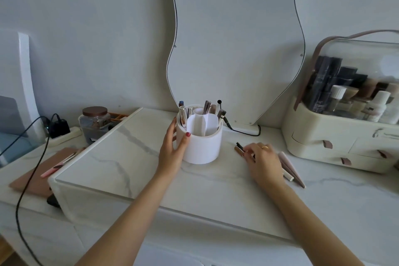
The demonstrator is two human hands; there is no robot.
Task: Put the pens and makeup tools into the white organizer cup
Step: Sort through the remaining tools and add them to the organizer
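The left hand (173, 149) curled its fingers around the white organizer cup (199, 138) on the marble bench (133, 166), while the right hand (262, 161) pinched a brown makeup tool (239, 149) lying beside it.

Pale grey wall (86, 28); wavy-edged mirror (235, 39) leaning against it; white marble-veined vanity top (121, 157); soft, dim daylight.

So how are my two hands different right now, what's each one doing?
The left hand is wrapped around the side of the white organizer cup, thumb on its front, steadying it; the right hand lies low on the marble tabletop, fingers closing on a small brown brush. The right hand wears a gold ring; the left shows red nail polish. Both are bare.
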